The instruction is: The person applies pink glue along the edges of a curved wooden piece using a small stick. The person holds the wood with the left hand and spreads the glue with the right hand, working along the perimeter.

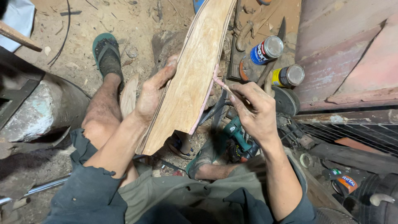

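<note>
Currently, in the head view, my left hand point(154, 92) grips a long curved plywood strip point(195, 70) from its left side, thumb pressed against the face and fingers wrapped behind. The strip runs from my lap up and away toward the top of the frame, tilted, with a pink line along its right edge. My right hand point(256, 111) is closed around a thin pale stick point(223, 84); the stick's tip touches the strip's right edge about midway along its length.

Below my right hand, a green power drill point(239, 136) lies on the floor between my legs. Beyond that hand, two metal cans lie on their sides: a blue-labelled can point(266, 49) and, just beside it, a yellow-labelled can point(288, 76). A dark round disc point(287, 101) sits near the yellow can.

My left foot wears a green sandal point(107, 50) on the dusty floor point(78, 29), well apart from the strip. A roll of tape point(306, 160) lies to the right of my right forearm.
</note>
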